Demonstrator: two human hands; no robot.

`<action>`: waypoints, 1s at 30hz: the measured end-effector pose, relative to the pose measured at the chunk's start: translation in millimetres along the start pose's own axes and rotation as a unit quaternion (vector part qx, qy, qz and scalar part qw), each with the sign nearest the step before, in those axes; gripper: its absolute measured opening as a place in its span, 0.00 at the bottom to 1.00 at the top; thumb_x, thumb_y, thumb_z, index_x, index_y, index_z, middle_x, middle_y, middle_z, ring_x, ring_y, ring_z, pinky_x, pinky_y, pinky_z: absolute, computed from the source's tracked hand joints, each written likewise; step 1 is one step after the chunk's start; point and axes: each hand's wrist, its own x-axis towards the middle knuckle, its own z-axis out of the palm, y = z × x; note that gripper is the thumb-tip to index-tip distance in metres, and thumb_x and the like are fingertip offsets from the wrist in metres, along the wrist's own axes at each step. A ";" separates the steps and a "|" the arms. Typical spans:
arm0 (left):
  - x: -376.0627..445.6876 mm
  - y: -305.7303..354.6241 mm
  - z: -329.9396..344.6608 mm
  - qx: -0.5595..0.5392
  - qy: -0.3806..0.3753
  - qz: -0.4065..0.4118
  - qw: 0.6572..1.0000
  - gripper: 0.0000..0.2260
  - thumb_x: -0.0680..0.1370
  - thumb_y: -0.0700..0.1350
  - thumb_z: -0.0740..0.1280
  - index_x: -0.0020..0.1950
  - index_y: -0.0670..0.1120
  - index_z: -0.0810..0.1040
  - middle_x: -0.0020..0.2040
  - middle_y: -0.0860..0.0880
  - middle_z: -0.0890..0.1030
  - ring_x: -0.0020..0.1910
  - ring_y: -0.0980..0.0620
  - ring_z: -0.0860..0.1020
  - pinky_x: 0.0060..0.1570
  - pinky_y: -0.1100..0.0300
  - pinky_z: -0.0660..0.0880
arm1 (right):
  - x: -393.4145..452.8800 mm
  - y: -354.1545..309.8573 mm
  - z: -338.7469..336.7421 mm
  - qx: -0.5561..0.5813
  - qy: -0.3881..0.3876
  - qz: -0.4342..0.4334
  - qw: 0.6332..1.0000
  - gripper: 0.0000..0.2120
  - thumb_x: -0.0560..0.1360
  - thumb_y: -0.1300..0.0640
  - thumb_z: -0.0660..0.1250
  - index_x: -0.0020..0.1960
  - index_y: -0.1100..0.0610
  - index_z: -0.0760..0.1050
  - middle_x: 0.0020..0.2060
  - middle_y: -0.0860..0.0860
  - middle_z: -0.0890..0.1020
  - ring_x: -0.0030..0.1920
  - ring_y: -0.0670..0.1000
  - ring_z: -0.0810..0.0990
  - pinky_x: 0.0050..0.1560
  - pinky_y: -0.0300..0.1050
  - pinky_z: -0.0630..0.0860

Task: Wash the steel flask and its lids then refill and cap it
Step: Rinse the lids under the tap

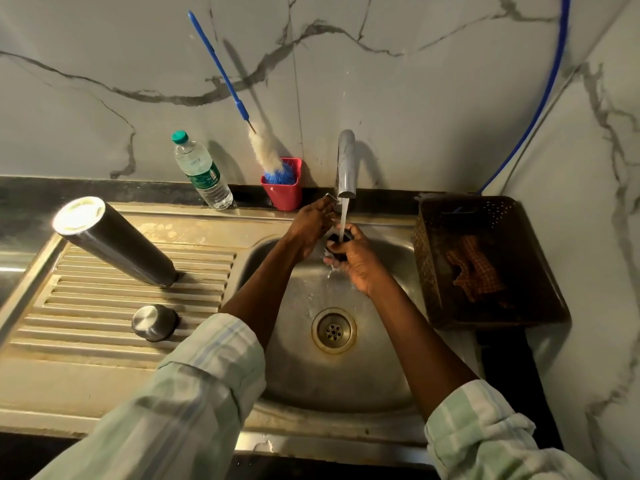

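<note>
The steel flask [114,240] stands on the ribbed drainboard [104,306] left of the sink, its pale upper end facing me. In front of it rests its steel outer cap [154,322], dome side up. Over the basin [346,375], my right hand [360,261] holds a small black inner lid [336,241] under the water stream [344,216] running from the tap [346,164]. My left hand [311,223] reaches to the tap's lever [330,198], fingers on it. Most of the lid is hidden by my fingers.
A plastic water bottle [202,171] with a green cap and a red cup [284,194] holding a long blue-handled bottle brush [266,150] stand against the marble wall. A brown perforated basket [485,306] with a checked cloth [474,271] sits right of the sink. The drain [334,330] is uncovered.
</note>
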 end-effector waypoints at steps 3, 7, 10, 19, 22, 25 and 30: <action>-0.8 3.3 1.3 0.005 -0.001 -0.004 1.000 0.13 0.85 0.38 0.56 0.55 0.51 0.78 0.50 0.50 0.81 0.49 0.55 0.79 0.52 0.61 0.77 | -0.5 4.1 -2.7 0.019 0.037 0.014 0.999 0.16 0.76 0.58 0.70 0.61 0.63 0.75 0.53 0.61 0.81 0.45 0.54 0.82 0.35 0.44 0.80; -1.2 5.6 5.1 0.038 -0.015 0.015 0.999 0.14 0.83 0.36 0.57 0.63 0.45 0.78 0.51 0.47 0.80 0.46 0.53 0.77 0.48 0.61 0.75 | -2.2 10.3 -5.1 0.003 0.052 0.024 0.998 0.22 0.77 0.41 0.65 0.57 0.60 0.77 0.43 0.59 0.82 0.32 0.51 0.79 0.28 0.41 0.71; -2.7 10.1 12.3 0.100 -0.008 0.020 0.995 0.15 0.83 0.36 0.56 0.68 0.42 0.75 0.52 0.45 0.78 0.47 0.52 0.75 0.48 0.61 0.74 | -3.3 9.1 -4.6 0.030 0.063 0.038 0.997 0.24 0.78 0.40 0.63 0.61 0.59 0.74 0.47 0.60 0.82 0.35 0.53 0.81 0.33 0.44 0.77; -18.9 1.3 9.1 0.216 -0.013 0.020 0.976 0.30 0.80 0.29 0.55 0.79 0.51 0.60 0.72 0.49 0.68 0.60 0.56 0.74 0.46 0.66 0.75 | 0.4 6.4 -7.3 -0.164 0.083 0.028 0.983 0.25 0.76 0.64 0.67 0.70 0.49 0.70 0.62 0.56 0.77 0.52 0.54 0.79 0.39 0.44 0.79; -31.0 -17.4 13.0 0.190 0.029 0.003 0.981 0.20 0.82 0.35 0.58 0.74 0.46 0.68 0.60 0.49 0.77 0.46 0.59 0.76 0.35 0.70 0.74 | -5.5 9.5 -11.1 -0.310 0.131 0.018 0.942 0.26 0.75 0.60 0.69 0.71 0.53 0.66 0.61 0.55 0.77 0.55 0.54 0.79 0.42 0.44 0.77; -43.9 -30.4 15.9 0.216 0.058 -0.015 0.975 0.10 0.83 0.38 0.58 0.55 0.49 0.77 0.46 0.53 0.76 0.47 0.54 0.75 0.40 0.69 0.69 | -8.9 12.6 -14.3 -0.416 0.153 -0.013 0.896 0.25 0.73 0.56 0.73 0.67 0.55 0.69 0.57 0.55 0.78 0.55 0.55 0.79 0.50 0.47 0.77; -60.7 -43.7 15.7 0.272 0.048 -0.044 0.960 0.16 0.81 0.35 0.59 0.69 0.40 0.74 0.67 0.42 0.76 0.63 0.47 0.74 0.58 0.57 0.71 | -16.9 18.6 -13.6 -0.470 0.151 -0.051 0.868 0.26 0.67 0.50 0.75 0.63 0.54 0.74 0.56 0.53 0.80 0.58 0.56 0.78 0.55 0.49 0.78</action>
